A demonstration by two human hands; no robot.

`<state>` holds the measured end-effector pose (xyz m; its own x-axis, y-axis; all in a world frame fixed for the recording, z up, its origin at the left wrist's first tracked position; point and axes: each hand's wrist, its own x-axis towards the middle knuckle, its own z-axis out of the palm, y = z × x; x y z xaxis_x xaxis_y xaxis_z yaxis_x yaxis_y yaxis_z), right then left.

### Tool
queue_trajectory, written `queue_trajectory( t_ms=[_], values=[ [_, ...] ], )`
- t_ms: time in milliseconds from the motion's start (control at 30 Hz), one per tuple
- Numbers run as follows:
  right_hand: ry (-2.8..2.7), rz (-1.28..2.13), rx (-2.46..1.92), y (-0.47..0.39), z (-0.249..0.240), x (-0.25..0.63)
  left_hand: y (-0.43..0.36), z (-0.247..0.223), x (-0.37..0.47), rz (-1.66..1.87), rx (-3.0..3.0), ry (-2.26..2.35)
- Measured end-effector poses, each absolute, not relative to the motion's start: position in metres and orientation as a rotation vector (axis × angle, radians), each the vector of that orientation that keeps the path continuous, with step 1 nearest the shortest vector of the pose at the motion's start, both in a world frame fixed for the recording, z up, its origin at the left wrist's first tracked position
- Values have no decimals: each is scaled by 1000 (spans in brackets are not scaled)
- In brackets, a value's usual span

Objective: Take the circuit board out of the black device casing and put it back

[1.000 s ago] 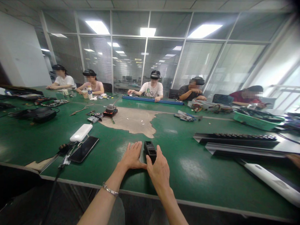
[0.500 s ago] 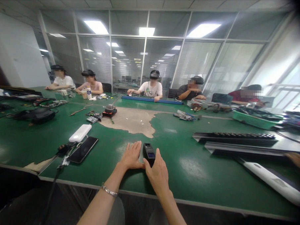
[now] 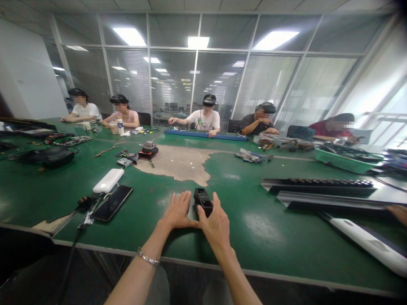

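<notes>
A small black box-shaped handheld device (image 3: 202, 199), with a small panel on its upper face, is on the green table in front of me. My right hand (image 3: 217, 220) grips its near end, thumb on the left side and fingers along the right. Beside it, my left hand (image 3: 179, 211) lies flat with fingers stretched forward and the thumb pointing to the right hand. It holds nothing. The device's near end is partly covered by my right hand.
A phone (image 3: 112, 203) and a white power bank (image 3: 108, 180) with cables lie left. Black metal rails (image 3: 329, 202) and a long white tool (image 3: 371, 245) are right, near another person's hand (image 3: 403, 216). Several people sit opposite, by a blue bar (image 3: 206, 135).
My right hand has shifted slightly, and the device has tilted and moved up a little in view. Its blue display now looks dark. A person opposite has stretched an arm out sideways.
</notes>
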<state>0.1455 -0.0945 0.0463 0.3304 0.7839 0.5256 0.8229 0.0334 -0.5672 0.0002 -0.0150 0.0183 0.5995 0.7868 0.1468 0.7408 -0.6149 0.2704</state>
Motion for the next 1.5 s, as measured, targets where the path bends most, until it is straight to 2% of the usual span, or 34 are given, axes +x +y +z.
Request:
queue_trajectory(
  t_ms=[233,500,800,1500],
  values=[
    [-1303,-85,-1684,-92,71,180,-15,22,1,342,2617,1291],
    [-1281,-133,-1805,-93,29,229,-15,20,2,363,2639,1297],
    [-1293,-210,-1855,-90,-5,235,-15,20,2,347,2647,1294],
    [-1345,-254,-1889,-99,1,227,-15,19,1,343,2654,1293]
  ],
)
